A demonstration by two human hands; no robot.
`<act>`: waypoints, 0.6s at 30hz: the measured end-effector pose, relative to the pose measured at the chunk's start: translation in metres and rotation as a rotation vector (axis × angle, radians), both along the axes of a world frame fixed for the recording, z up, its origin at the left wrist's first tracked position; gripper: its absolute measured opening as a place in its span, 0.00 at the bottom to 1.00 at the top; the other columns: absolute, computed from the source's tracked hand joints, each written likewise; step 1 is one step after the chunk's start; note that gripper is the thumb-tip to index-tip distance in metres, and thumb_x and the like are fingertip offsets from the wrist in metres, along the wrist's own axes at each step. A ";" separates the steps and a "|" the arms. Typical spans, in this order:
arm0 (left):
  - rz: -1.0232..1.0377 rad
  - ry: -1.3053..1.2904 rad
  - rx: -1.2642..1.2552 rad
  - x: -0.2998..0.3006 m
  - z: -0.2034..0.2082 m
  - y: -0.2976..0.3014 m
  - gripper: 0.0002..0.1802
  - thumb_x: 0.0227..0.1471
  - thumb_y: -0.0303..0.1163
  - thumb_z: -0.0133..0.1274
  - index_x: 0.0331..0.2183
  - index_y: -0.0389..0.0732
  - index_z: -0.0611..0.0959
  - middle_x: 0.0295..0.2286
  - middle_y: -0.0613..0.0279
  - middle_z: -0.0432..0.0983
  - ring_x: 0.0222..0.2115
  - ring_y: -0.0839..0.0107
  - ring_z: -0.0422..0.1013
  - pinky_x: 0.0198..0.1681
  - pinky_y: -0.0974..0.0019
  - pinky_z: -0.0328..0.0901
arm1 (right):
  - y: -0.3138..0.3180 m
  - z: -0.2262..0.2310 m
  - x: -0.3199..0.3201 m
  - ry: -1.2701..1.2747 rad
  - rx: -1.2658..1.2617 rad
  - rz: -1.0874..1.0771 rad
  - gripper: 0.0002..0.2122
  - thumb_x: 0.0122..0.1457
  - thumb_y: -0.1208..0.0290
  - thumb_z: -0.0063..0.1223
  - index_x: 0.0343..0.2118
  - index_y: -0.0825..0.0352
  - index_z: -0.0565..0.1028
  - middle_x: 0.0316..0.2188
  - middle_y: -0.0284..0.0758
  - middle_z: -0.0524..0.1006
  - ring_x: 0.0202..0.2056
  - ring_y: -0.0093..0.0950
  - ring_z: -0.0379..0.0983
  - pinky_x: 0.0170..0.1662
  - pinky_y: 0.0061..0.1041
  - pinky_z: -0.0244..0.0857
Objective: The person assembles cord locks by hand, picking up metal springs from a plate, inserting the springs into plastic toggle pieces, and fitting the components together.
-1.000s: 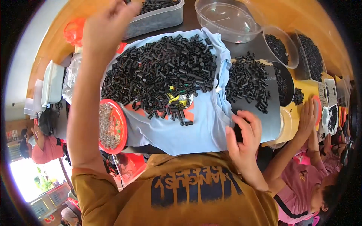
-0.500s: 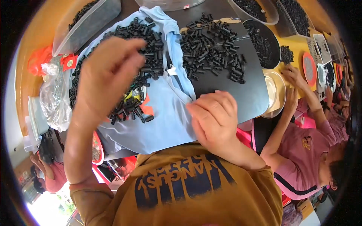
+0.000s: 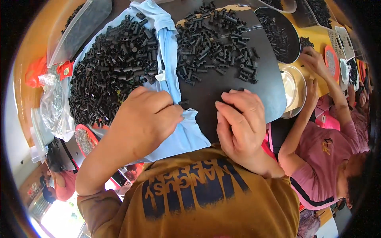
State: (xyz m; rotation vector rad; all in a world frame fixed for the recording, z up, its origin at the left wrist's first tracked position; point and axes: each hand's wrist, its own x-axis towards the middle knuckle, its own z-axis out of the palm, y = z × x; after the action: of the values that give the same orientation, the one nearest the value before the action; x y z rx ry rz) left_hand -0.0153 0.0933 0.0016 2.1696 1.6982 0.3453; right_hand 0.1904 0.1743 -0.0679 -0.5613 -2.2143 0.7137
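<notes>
A large heap of small black plastic tubular parts [image 3: 115, 63] lies on a light blue cloth [image 3: 171, 51], which looks like a garment. My left hand [image 3: 149, 115] rests over the cloth at the heap's near right side, its fingers curled closed. What they hold, if anything, is hidden. One small black part [image 3: 184, 102] shows just beyond its knuckles. Over the dark tabletop to the right, my right hand [image 3: 243, 121] has loosely bent fingers apart from the thumb, with nothing visible in it. A second, looser spread of black parts [image 3: 216, 43] lies on the dark table [image 3: 268, 97] beyond it.
A black bowl of parts [image 3: 279, 35] and a clear round container [image 3: 295, 91] stand at the right. Beside them a co-worker's hand [image 3: 313, 61] reaches to a small pile. At the left are a clear bin [image 3: 79, 31], a plastic bag [image 3: 57, 107] and a red-rimmed tray [image 3: 85, 141].
My left hand has come down from above the heap, toward me and to the right. My right hand has shifted slightly right, its fingers spreading. More bare tabletop shows beside the cloth.
</notes>
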 end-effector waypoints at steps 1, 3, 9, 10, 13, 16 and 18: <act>0.003 0.005 -0.013 0.000 0.001 0.000 0.14 0.35 0.27 0.61 0.30 0.41 0.77 0.23 0.62 0.68 0.25 0.63 0.67 0.29 0.61 0.60 | 0.000 -0.002 -0.002 0.025 0.025 -0.042 0.17 0.39 0.81 0.54 0.36 0.69 0.75 0.37 0.39 0.74 0.39 0.38 0.71 0.47 0.41 0.62; 0.010 0.008 -0.027 0.000 0.003 -0.001 0.14 0.35 0.27 0.61 0.30 0.41 0.77 0.23 0.62 0.68 0.25 0.63 0.67 0.29 0.61 0.60 | 0.002 0.002 -0.003 0.017 -0.002 -0.023 0.16 0.39 0.83 0.53 0.36 0.70 0.75 0.36 0.39 0.74 0.39 0.39 0.71 0.47 0.42 0.63; 0.011 0.009 -0.050 0.000 0.005 0.001 0.12 0.36 0.27 0.60 0.29 0.40 0.78 0.24 0.61 0.70 0.25 0.62 0.67 0.29 0.61 0.60 | 0.002 0.005 0.005 0.282 -0.237 -0.085 0.11 0.43 0.88 0.48 0.31 0.69 0.75 0.33 0.41 0.75 0.36 0.37 0.72 0.45 0.37 0.65; 0.022 0.005 -0.043 0.000 0.005 0.001 0.12 0.37 0.27 0.60 0.30 0.40 0.79 0.24 0.61 0.70 0.25 0.62 0.68 0.29 0.61 0.60 | 0.002 0.005 0.006 0.280 -0.232 -0.086 0.11 0.43 0.88 0.48 0.31 0.69 0.75 0.33 0.41 0.75 0.36 0.37 0.72 0.45 0.37 0.65; 0.038 -0.011 -0.005 0.002 0.005 0.005 0.12 0.38 0.27 0.59 0.30 0.40 0.79 0.24 0.61 0.71 0.26 0.61 0.68 0.30 0.61 0.60 | 0.002 -0.001 0.006 0.233 -0.187 -0.053 0.11 0.41 0.86 0.50 0.31 0.69 0.75 0.32 0.40 0.74 0.35 0.38 0.71 0.45 0.38 0.65; 0.044 -0.019 0.093 0.004 0.005 0.016 0.11 0.38 0.27 0.59 0.30 0.40 0.78 0.23 0.62 0.70 0.25 0.62 0.68 0.28 0.62 0.60 | 0.003 -0.002 0.000 0.131 -0.051 -0.021 0.14 0.36 0.80 0.53 0.32 0.67 0.75 0.33 0.37 0.73 0.35 0.36 0.70 0.45 0.39 0.63; 0.076 -0.012 0.097 0.004 0.009 0.024 0.12 0.40 0.25 0.58 0.33 0.39 0.79 0.26 0.59 0.72 0.27 0.59 0.68 0.31 0.61 0.62 | 0.002 0.003 -0.002 0.082 -0.033 -0.017 0.13 0.36 0.83 0.52 0.30 0.67 0.75 0.31 0.37 0.74 0.34 0.36 0.71 0.44 0.39 0.64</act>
State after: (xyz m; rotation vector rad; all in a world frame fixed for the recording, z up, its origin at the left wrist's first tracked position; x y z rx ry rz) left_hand -0.0110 0.1171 0.0102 2.1697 1.7964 0.4692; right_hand 0.1883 0.1762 -0.0645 -0.5573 -2.1227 0.7529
